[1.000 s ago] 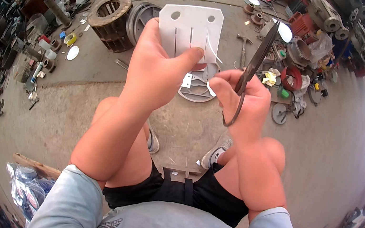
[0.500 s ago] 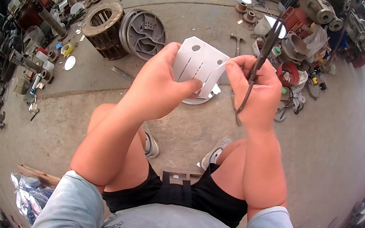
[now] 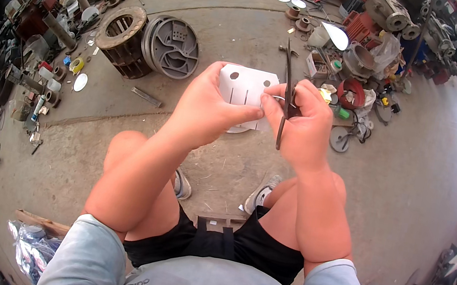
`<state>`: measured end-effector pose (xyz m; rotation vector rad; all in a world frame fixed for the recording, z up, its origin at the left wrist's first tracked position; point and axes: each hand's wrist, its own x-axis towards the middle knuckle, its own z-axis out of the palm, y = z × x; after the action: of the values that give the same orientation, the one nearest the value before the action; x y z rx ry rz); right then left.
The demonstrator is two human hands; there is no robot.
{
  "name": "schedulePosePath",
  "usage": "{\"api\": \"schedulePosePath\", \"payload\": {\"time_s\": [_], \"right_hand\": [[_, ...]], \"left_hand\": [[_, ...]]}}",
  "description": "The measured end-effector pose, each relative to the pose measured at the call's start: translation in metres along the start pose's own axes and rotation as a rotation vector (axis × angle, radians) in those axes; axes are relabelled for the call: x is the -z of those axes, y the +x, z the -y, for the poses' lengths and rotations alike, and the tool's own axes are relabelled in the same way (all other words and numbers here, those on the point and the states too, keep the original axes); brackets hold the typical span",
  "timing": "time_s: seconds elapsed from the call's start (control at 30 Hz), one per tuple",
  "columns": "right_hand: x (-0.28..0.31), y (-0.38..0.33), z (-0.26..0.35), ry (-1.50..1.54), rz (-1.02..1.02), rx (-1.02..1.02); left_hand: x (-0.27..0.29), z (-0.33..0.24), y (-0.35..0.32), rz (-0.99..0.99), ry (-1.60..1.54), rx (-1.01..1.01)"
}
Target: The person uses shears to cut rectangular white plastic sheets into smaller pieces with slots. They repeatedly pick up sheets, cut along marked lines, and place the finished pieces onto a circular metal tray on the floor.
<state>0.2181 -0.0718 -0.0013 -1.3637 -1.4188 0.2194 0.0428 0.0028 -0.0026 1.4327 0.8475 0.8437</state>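
A white sheet of card or paper with two round holes along its far edge and several narrow slits is held up before me. My left hand grips it by the left side, thumb lying across the front. My right hand is closed around a long, dark tool, apparently scissors, with the pointed end away from me. The right thumb and forefinger meet at the sheet's right edge. Part of a white round piece shows below the sheet; the rest is hidden.
Beyond my left hand are a rusty slotted cylinder and a grey round casting. A hammer lies behind the sheet. Machine parts and a red ring-shaped thing crowd the far right. More clutter lines the left.
The sheet has turned more upright and moved slightly nearer. My right hand has shifted left and nearer, and its dark tool now stands almost straight, close beside the sheet.
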Motion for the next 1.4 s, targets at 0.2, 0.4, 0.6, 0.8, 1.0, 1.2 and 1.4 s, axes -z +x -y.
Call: {"api": "schedulePosePath", "payload": {"time_s": [0.2,0.4,0.6,0.8,1.0,1.2,1.4], "right_hand": [[0.003,0.001,0.000,-0.070,-0.054,0.053],[0.015,0.010,-0.018,0.086,-0.354,-0.091],[0.047,0.013,-0.021,0.255,-0.345,-0.315],[-0.016,-0.043,0.004,0.332,0.179,-0.401],[-0.011,-0.038,0.011,0.305,0.389,-0.346],[0.025,-0.018,-0.007,0.184,0.833,-0.398],[0.029,-0.012,-0.014,0.100,0.982,-0.534]], "left_hand": [[-0.008,-0.010,0.000,-0.045,0.132,0.020],[-0.011,-0.005,0.000,0.007,0.503,0.001],[0.005,0.012,0.013,-0.055,-0.128,0.065],[0.028,-0.030,-0.002,-0.234,-0.513,-0.114],[0.044,-0.043,-0.002,-0.214,-0.513,-0.124],[0.086,-0.020,0.014,0.201,-0.321,0.111],[0.100,-0.019,0.004,0.312,-0.122,0.124]]}}
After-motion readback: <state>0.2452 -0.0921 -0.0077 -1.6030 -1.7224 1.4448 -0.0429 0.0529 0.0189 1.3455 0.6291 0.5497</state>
